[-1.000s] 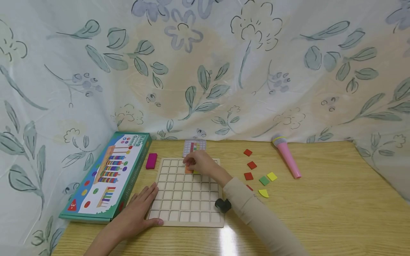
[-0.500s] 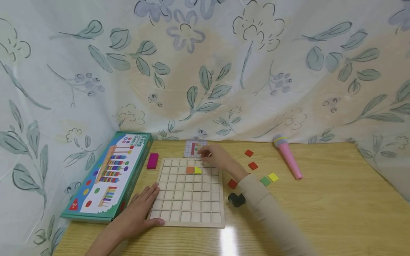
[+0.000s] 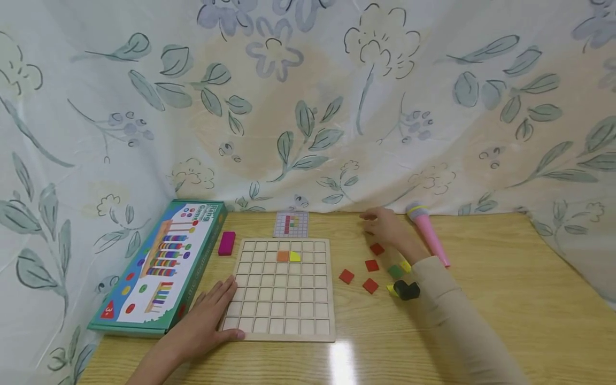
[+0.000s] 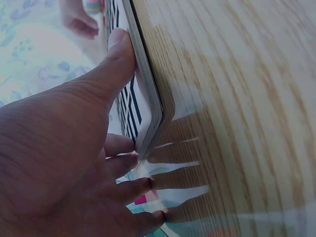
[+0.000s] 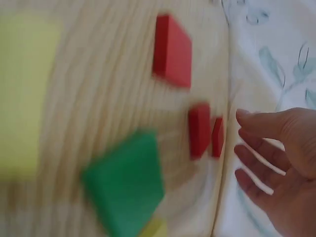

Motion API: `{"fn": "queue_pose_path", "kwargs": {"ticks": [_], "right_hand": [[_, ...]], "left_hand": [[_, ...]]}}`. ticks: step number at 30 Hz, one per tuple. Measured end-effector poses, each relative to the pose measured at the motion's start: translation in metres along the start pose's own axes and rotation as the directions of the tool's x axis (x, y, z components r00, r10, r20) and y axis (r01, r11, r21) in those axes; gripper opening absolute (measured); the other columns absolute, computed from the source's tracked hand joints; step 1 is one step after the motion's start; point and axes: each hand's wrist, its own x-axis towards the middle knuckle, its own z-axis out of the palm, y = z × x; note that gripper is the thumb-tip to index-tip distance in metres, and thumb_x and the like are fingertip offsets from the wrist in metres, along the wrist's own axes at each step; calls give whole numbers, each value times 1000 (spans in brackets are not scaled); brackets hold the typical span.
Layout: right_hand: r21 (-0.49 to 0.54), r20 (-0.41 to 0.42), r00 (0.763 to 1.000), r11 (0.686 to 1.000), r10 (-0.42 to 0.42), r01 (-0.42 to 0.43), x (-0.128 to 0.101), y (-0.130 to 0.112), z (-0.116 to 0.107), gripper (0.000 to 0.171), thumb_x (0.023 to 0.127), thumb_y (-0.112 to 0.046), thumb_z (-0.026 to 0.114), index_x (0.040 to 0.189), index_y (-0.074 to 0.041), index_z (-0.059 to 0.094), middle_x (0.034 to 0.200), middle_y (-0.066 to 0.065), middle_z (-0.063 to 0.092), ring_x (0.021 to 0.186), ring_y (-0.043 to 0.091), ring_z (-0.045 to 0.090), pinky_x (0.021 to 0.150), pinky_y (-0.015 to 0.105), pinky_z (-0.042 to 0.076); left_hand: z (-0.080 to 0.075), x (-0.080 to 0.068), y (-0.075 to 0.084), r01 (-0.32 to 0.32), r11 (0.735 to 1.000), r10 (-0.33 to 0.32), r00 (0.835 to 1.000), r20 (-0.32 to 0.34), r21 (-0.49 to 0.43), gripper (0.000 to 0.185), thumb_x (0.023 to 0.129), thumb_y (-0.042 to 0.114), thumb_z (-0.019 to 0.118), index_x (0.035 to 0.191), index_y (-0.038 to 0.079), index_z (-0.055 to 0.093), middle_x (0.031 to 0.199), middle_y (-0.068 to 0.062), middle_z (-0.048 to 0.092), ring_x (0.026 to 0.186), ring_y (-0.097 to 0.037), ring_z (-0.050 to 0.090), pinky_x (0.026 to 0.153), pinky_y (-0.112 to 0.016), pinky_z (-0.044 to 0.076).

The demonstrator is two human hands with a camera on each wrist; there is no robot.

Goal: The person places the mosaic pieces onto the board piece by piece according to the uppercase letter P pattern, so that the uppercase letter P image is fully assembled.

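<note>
1. Right hand (image 3: 385, 227) sweeps away from the far right edge of the board (image 3: 276, 294), where it was half a second ago, and now it's out over the loose tiles at the far side of the table (image 3: 505, 299).
2. Its fingers are gently bent and spread, with gaps between them — nothing shows in their grip. Red tiles (image 3: 371, 265) lie close to the fingertips; whether they touch one, I cannot tell.
3. Left hand (image 3: 209, 315) stays put at the board's near left corner: fingers straight and slightly apart along the left edge, thumb resting on the corner, nothing grasped.
4. On the board, the orange tile (image 3: 283, 256) and the yellow tile (image 3: 294, 256) sit side by side in the second row from the far edge, fourth and fifth from the left.
5. Four red ones show plainly right of the board, and near them lies the green tile (image 3: 397, 271), with a yellow square (image 3: 406, 266) just beside it — and a yellow piece (image 3: 391, 290) half hidden by the black wrist camera (image 3: 407, 290).
6. Beyond the board lies the pattern card (image 3: 291, 224); to its left, the magenta block (image 3: 226, 243) and the game box (image 3: 159, 267). Past the right forearm, it's the pink microphone (image 3: 431, 235).
</note>
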Motion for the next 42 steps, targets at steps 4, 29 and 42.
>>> {"fn": "queue_pose_path", "kwargs": {"ticks": [4,29,42], "right_hand": [[-3,5,998,998,62,-62,-5,14,-7,42,91,-11,68,127,7,59,121,26,62,114,40,58,98,53,46],[-19,76,996,998,-52,53,-3,3,2,31,82,6,72,112,9,66,94,17,68,91,31,63,86,46,52],[79,89,994,995,-61,54,5,-31,16,31,83,2,74,113,2,69,91,6,70,87,21,65,74,31,53]], "left_hand": [[0,0,0,0,1000,0,1000,0,-4,105,79,62,68,152,-3,29,159,-19,24,144,-46,21,110,-67,19],[-1,2,2,6,1000,-5,1000,8,-20,104,79,59,70,152,-3,29,160,-19,22,144,-45,20,111,-68,18],[2,1,1,-1,1000,1,1000,-8,-15,104,79,59,70,151,-3,29,159,-20,24,143,-46,21,110,-67,19]]}}
